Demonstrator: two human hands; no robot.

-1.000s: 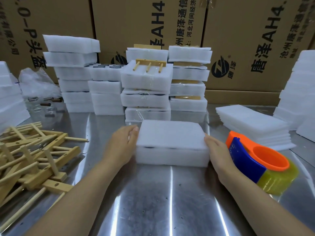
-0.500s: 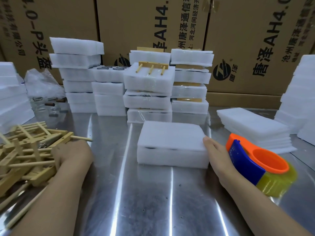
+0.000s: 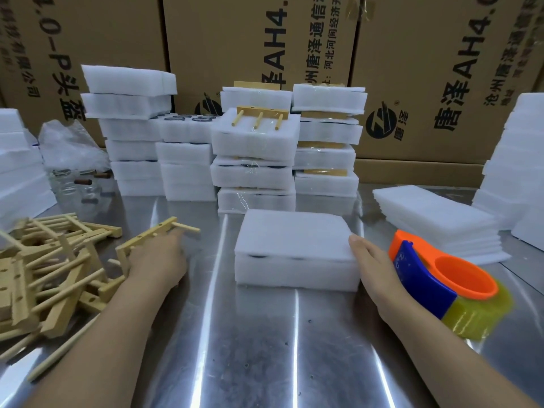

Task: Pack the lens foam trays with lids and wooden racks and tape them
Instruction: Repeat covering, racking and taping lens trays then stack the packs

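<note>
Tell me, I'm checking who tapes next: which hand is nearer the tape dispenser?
Right. The right hand touches the foam tray, directly beside the tape dispenser; the left hand is beyond the tray, gripping a wooden rack.

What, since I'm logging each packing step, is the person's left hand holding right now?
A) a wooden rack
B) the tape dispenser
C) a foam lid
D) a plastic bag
A: the left hand grips a wooden rack by its bar, just beside the pile of racks; the tape dispenser is over by the right hand.
</note>
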